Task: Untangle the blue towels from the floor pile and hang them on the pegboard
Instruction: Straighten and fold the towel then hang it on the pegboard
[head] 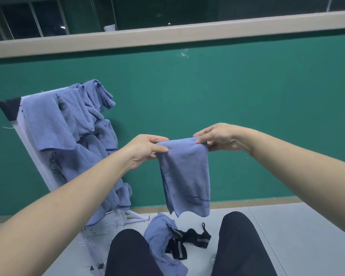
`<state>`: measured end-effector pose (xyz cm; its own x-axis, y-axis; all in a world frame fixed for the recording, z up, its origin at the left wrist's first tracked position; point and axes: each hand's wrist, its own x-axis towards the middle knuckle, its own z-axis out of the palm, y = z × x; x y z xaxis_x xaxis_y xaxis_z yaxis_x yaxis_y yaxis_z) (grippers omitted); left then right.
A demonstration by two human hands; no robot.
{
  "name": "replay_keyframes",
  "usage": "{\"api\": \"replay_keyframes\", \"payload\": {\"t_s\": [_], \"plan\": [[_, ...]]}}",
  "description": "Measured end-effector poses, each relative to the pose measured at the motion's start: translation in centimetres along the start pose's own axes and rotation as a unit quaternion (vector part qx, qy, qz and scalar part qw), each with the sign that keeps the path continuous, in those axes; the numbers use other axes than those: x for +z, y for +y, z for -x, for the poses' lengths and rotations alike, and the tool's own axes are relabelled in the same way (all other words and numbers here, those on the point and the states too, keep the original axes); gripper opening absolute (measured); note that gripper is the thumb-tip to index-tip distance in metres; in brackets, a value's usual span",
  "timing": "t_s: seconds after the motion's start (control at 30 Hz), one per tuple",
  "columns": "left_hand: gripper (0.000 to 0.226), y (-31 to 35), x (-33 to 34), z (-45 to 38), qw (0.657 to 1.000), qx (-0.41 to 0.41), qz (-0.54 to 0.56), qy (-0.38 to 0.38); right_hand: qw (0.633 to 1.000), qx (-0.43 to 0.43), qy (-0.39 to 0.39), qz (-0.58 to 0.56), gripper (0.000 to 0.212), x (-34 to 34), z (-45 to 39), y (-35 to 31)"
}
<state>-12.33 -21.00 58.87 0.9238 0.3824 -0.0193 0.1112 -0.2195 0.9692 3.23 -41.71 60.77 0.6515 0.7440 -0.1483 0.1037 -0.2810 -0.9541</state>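
knees in dark trousers (131,253) framed what was left of the floor pile (161,236), 1 blue towel tangled with a black strappy garment (189,243). above it, the left hand (145,149) and right hand (217,138) each pinched a top corner of a blue towel (185,176) between thumb and fingers, and it hung doubled in the air, free of the pile. the pegboard (100,230) leaned just to the left, already heaped with hung towels (76,124) (few hooks showed bare), so a crowded hook could let this one slide off.
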Motion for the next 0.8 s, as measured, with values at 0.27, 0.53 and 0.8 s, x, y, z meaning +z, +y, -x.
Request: {"api": "replay_keyframes", "payload": {"t_s": [0.27,0.53,0.8], "plan": [[0.014,-0.1,-0.2,-0.4,0.956,0.041,-0.281,0.07,0.974,-0.058,0.063,0.209,0.006,0.6,-0.3,0.0],[0.023,-0.7,-0.4,-0.8,0.988,0.067,-0.116,0.078,0.993,-0.072,0.07,0.067,0.015,1.3,-0.3,1.0],[0.018,-1.0,3.5,-0.6,0.988,0.077,-0.01,0.13,0.96,-0.147,0.214,0.102,0.032,4.7,-0.8,1.8]]}}
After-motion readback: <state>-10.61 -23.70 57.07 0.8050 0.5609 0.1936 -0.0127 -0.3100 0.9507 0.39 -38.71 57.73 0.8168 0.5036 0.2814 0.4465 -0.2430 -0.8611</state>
